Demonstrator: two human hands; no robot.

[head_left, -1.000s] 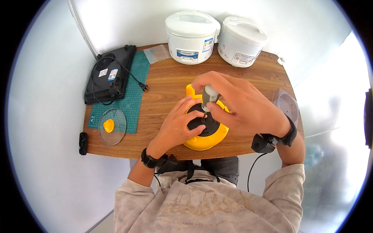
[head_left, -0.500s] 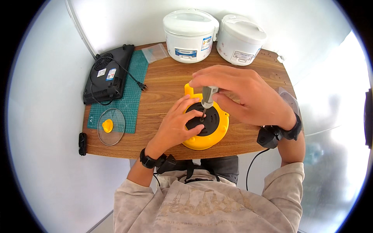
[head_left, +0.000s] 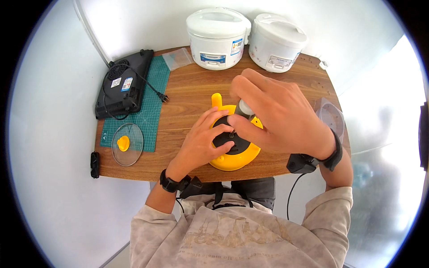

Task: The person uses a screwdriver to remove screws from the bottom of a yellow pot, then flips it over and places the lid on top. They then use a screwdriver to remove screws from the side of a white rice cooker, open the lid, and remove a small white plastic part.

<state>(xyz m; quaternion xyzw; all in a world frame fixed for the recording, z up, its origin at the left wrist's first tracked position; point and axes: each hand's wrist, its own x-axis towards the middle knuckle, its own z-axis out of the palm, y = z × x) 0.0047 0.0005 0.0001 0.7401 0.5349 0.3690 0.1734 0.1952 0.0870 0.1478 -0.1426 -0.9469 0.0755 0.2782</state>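
Observation:
A yellow appliance (head_left: 232, 163) with a raised handle and a round black plate (head_left: 237, 145) lies on the wooden table in front of me. My left hand (head_left: 199, 143) rests on it from the left, fingers spread across the plate and rim. My right hand (head_left: 279, 118) is curled over a grey screwdriver (head_left: 246, 107) held above the plate's middle, mostly hiding it. Its tip is hard to make out between my left thumb and index finger.
At the left are a green mat (head_left: 152, 129), an upturned black appliance (head_left: 123, 94) with cord, a glass lid (head_left: 133, 154) and a small black object (head_left: 94, 165). Two white rice cookers (head_left: 216, 38) (head_left: 272, 47) and a plastic sheet (head_left: 178, 60) stand or lie behind. A clear plastic piece (head_left: 333, 116) is right.
My right hand has turned on the screwdriver, its fingers now curled further over the handle and hiding more of it. My left hand has stayed on the yellow appliance.

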